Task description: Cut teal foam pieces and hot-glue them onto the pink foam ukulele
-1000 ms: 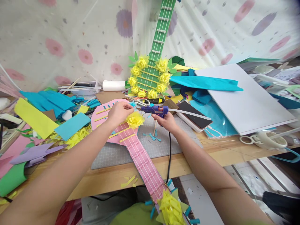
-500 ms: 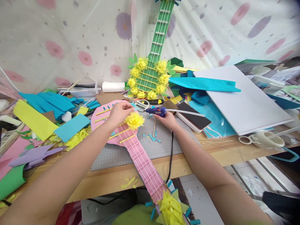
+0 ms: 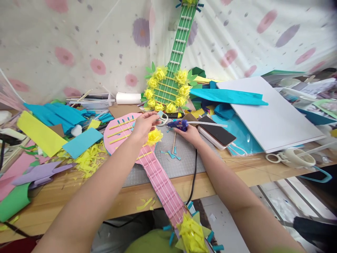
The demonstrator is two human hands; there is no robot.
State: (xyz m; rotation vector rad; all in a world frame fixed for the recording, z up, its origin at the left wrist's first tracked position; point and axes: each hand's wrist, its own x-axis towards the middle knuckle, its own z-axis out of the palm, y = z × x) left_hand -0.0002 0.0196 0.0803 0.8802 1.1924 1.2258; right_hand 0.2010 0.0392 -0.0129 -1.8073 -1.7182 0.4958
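Note:
My left hand [image 3: 146,125] is closed, its fingertips pinching a small light-blue paper piece [image 3: 160,113] above the body of a pink paper guitar [image 3: 117,129]. Beside that hand, a yellow paper flower [image 3: 154,136] sits on the guitar's edge, partly covered by the hand. My right hand [image 3: 190,135] grips a purple glue gun [image 3: 179,124], its nozzle pointing left toward the left hand and a long white glue stick [image 3: 207,123] jutting from its back. White-handled scissors [image 3: 164,119] lie just behind the left fingertips. The guitar's neck runs toward me, with another yellow flower [image 3: 191,232] at its head.
A green paper guitar [image 3: 177,52] ringed with yellow flowers leans against the back curtain. Blue scraps [image 3: 172,154] and a wooden stick lie on the grey cutting mat [image 3: 163,168]. A phone [image 3: 217,130], a white board [image 3: 273,112] and a tape roll [image 3: 300,157] are on the right; coloured paper [image 3: 39,133] heaps left.
My left hand has moved right from the guitar's body toward the glue gun's nozzle, with the blue piece now showing at its fingertips. The right hand keeps its hold on the gun.

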